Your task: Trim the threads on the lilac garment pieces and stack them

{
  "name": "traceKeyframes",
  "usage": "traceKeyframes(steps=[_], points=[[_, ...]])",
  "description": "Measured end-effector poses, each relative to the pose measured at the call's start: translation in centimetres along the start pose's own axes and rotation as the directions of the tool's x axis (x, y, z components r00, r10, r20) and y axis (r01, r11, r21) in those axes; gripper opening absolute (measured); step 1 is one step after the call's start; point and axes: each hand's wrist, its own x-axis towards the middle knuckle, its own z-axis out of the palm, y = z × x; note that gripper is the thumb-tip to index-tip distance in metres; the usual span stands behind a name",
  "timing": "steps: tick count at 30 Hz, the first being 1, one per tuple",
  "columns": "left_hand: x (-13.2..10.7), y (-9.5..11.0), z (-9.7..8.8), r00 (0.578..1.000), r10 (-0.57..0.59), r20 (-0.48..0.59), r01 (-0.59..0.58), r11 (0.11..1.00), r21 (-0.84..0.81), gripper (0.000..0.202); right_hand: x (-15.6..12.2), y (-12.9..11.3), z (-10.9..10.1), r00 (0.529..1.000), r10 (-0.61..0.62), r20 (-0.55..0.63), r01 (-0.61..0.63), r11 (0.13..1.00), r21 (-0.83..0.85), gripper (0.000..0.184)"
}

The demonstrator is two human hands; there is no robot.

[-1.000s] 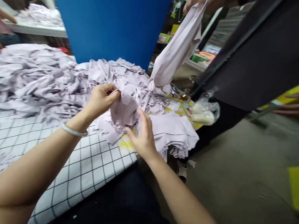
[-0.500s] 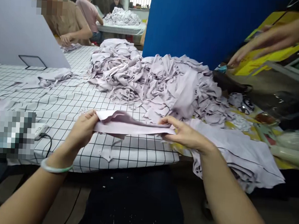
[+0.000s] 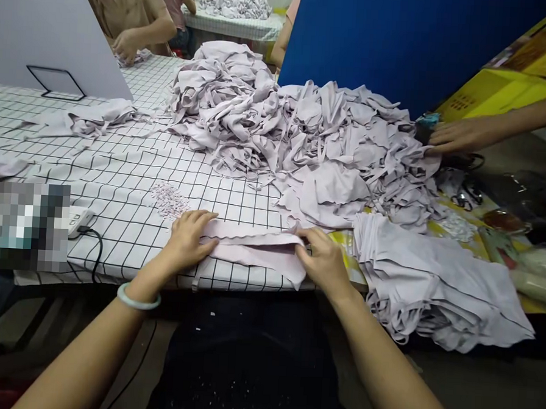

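Observation:
A pale lilac fabric piece (image 3: pixel 256 255), folded lengthwise, lies at the front edge of the checked table. My left hand (image 3: pixel 189 240), with a pale green bangle on its wrist, rests on the cloth's left end, fingers stretched out and thumb apart. At the other end my right hand (image 3: pixel 323 256) pinches the upper layer between thumb and fingers, lifting it slightly from the lower one. Right of that hand, a stack of similar lilac pieces (image 3: pixel 438 280) hangs over the table edge. Small fabric scraps (image 3: pixel 169 199) lie beyond my left hand.
A large heap of lilac pieces (image 3: pixel 259 118) covers the middle back. A blue panel (image 3: pixel 354 44) and a white panel (image 3: pixel 48 28) stand behind. A co-worker's hand (image 3: pixel 459 135) touches the heap's right side. A white power strip (image 3: pixel 80 219) with a black cable lies left.
The fabric piece has come down onto the table, and my left hand has shifted right, its fingers spreading out. The co-worker's hand at right has reached the heap. The view has tilted down.

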Motion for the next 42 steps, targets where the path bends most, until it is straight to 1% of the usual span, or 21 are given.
traceKeyframes(steps=[2, 3, 6, 8, 10, 12, 16, 18, 20, 22, 24, 26, 28, 29, 31, 32, 34, 37, 39, 41, 42], points=[[1.7, -0.6, -0.3, 0.998, 0.055, 0.026, -0.053, 0.997, -0.059, 0.023, 0.1, 1.0, -0.3, 0.998, 0.038, -0.046, -0.037, 0.999, 0.009, 0.025], [2.6, -0.8, -0.4, 0.997, 0.073, 0.035, -0.070, 0.993, -0.090, 0.022, 0.0, 1.6, -0.4, 0.998, 0.040, -0.039, -0.040, 0.999, 0.001, 0.028], [4.7, -0.7, -0.6, 0.994, 0.071, 0.087, -0.061, 0.993, -0.105, 0.029, -0.6, 2.8, -0.6, 0.998, 0.055, -0.012, -0.055, 0.998, -0.027, 0.035], [5.3, -0.1, -0.5, 0.990, 0.042, 0.135, -0.037, 0.999, -0.039, 0.049, -1.0, 3.4, -0.7, 0.996, 0.077, -0.050, -0.080, 0.994, -0.079, 0.034], [5.0, 0.8, -0.3, 0.991, 0.009, 0.136, -0.014, 0.999, 0.039, 0.073, -1.2, 3.7, -0.8, 0.991, 0.093, -0.099, -0.107, 0.982, -0.157, 0.031], [3.9, 1.4, 0.2, 0.994, 0.004, 0.108, -0.013, 0.997, 0.082, 0.088, -1.4, 3.8, -0.7, 0.988, 0.106, -0.117, -0.132, 0.961, -0.242, 0.029], [1.5, 1.9, 1.5, 0.999, 0.008, 0.049, -0.009, 1.000, 0.018, 0.094, -1.9, 3.6, -0.5, 0.983, 0.156, -0.101, -0.180, 0.933, -0.313, 0.026], [1.7, 1.8, 1.9, 0.996, -0.086, -0.039, 0.085, 0.996, -0.041, 0.087, -2.1, 3.4, -0.7, 0.971, 0.211, -0.109, -0.233, 0.932, -0.276, 0.022], [3.1, 1.9, 1.9, 0.981, -0.186, -0.050, 0.183, 0.982, -0.049, 0.077, -2.1, 3.2, -1.2, 0.955, 0.290, -0.057, -0.296, 0.939, -0.178, 0.019], [5.0, 2.1, 1.7, 0.971, -0.235, 0.055, 0.236, 0.971, -0.028, 0.054, -1.5, 3.1, -1.6, 0.928, 0.369, 0.043, -0.369, 0.929, -0.017, 0.026], [6.6, 2.6, 1.3, 0.951, -0.240, 0.195, 0.254, 0.966, -0.052, 0.027, -0.1, 3.2, -1.5, 0.894, 0.439, 0.093, -0.446, 0.891, 0.081, 0.037], [7.2, 3.1, 0.7, 0.936, -0.229, 0.266, 0.282, 0.943, -0.178, 0.022, 1.5, 3.1, -1.2, 0.885, 0.456, 0.090, -0.462, 0.885, 0.059, 0.034], [6.3, 3.6, -0.4, 0.947, -0.201, 0.250, 0.282, 0.892, -0.352, 0.028, 2.5, 2.8, -1.1, 0.909, 0.412, 0.068, -0.414, 0.910, 0.019, 0.022], [5.3, 3.9, -1.1, 0.958, -0.181, 0.224, 0.265, 0.860, -0.437, 0.029, 2.5, 2.3, -1.5, 0.924, 0.378, 0.056, -0.381, 0.923, 0.051, 0.020], [2.3, 4.4, -3.2, 0.973, -0.146, 0.180, 0.223, 0.796, -0.562, 0.031, 1.2, 1.0, -3.1, 0.936, 0.346, 0.061, -0.350, 0.908, 0.228, 0.023], [0.6, 4.6, -4.6, 0.973, -0.141, 0.183, 0.225, 0.763, -0.606, 0.030, 0.0, 0.1, -4.3, 0.933, 0.348, 0.092, -0.357, 0.867, 0.347, 0.024], [-2.7, 5.1, -7.3, 0.960, -0.168, 0.225, 0.278, 0.669, -0.689, 0.027, -2.4, -1.6, -7.0, 0.912, 0.343, 0.226, -0.410, 0.731, 0.545, 0.025], [-5.3, 5.4, -10.3, 0.920, -0.225, 0.320, 0.391, 0.550, -0.738, 0.025, -4.0, -3.2, -9.5, 0.871, 0.324, 0.370, -0.492, 0.573, 0.656, 0.028], [-4.8, 5.0, -10.5, 0.916, -0.240, 0.321, 0.400, 0.550, -0.733, 0.029, -3.1, -2.8, -9.0, 0.858, 0.330, 0.393, -0.513, 0.541, 0.666, 0.028], [-3.1, 4.1, -9.3, 0.937, -0.231, 0.263, 0.350, 0.597, -0.722, 0.032, -1.4, -1.4, -7.0, 0.857, 0.373, 0.356, -0.514, 0.567, 0.644, 0.029], [-2.2, 3.6, -8.2, 0.951, -0.226, 0.211, 0.308, 0.639, -0.704, 0.032, -0.5, -0.4, -5.8, 0.858, 0.418, 0.298, -0.508, 0.610, 0.609, 0.029]])
